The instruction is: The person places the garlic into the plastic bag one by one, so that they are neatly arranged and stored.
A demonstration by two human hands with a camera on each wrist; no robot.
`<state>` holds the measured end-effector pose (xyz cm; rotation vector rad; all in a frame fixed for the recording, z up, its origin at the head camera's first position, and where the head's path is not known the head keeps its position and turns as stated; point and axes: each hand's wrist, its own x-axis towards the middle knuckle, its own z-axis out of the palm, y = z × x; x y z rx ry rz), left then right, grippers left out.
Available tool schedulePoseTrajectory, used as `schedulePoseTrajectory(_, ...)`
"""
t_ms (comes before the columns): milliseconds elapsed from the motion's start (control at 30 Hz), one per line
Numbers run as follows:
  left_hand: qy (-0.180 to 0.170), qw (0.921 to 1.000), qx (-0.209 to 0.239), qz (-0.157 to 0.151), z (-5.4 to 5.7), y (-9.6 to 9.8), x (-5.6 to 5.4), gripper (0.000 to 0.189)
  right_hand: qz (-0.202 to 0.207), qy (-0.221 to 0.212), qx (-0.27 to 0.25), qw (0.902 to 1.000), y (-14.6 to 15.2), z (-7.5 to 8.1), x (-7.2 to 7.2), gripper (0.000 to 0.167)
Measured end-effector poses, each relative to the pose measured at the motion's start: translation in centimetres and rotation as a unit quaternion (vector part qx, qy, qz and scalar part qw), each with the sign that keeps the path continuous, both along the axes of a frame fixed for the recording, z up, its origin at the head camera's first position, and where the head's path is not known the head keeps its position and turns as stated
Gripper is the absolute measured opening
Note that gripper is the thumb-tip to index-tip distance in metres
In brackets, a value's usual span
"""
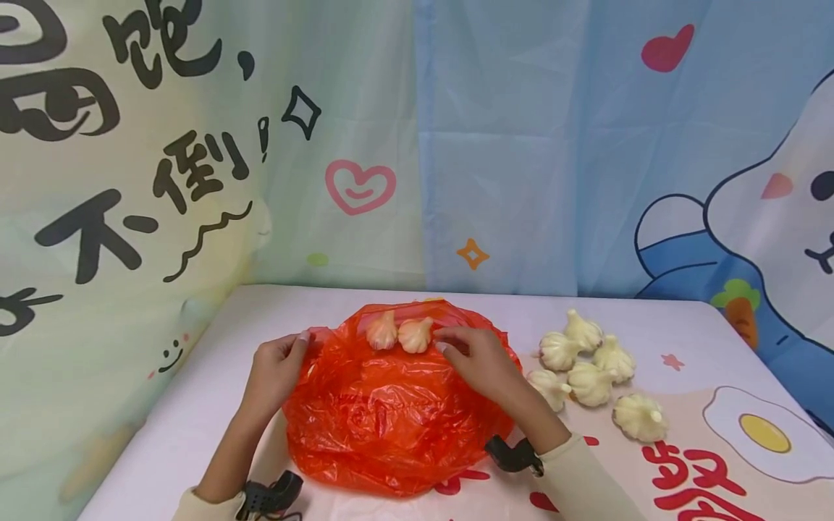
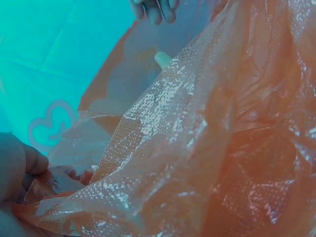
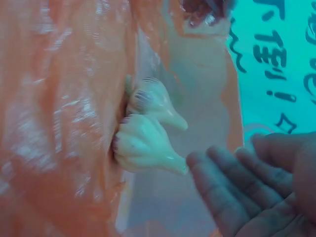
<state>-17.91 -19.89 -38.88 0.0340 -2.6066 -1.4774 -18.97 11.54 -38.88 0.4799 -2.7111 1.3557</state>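
The left grip (image 1: pixel 279 367) pinches the red bag (image 1: pixel 391 412) toward the desk's (image 1: pixel 274 304) far edge, seemingly keeping its mouth open. Beside two garlic bulbs (image 1: pixel 415 335) there, the right grip (image 1: pixel 482 362) is empty, fingers extended.

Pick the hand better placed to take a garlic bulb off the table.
The right hand, I judge: its fingers look extended and hold no garlic, and the loose garlic bulbs lie on its side. The left hand pinches the red plastic bag and is farther from those bulbs.
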Motion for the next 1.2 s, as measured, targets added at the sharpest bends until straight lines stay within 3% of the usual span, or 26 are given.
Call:
schedulePoseTrajectory(233,0.012,0.9999,0.008,0.002,-0.2,-0.2,-0.1,0.045,0.066,-0.018,-0.078,0.9947,2.3,-0.1,1.6,0.029)
schedulePoseTrajectory(367,0.005,0.9999,0.016,-0.002,-0.3,-0.2,0.0,0.044,0.065,-0.031,-0.099,0.9924,3.7,-0.3,2.7,0.028)
schedulePoseTrajectory(633,-0.003,0.9998,0.017,0.002,-0.5,-0.2,0.0,0.044,0.069,-0.045,-0.094,0.9922,6.6,-1.1,4.3,0.029)
schedulePoseTrajectory(800,-0.001,0.9998,0.018,-0.001,-0.5,-0.1,-0.1,0.044,0.046,-0.057,-0.072,0.9947,8.1,-1.2,5.4,0.032)
schedulePoseTrajectory(1200,-0.002,0.9997,0.024,0.001,-0.3,-0.1,0.1,0.044,-0.034,0.000,-0.058,0.9978,11.6,-1.4,7.4,0.028)
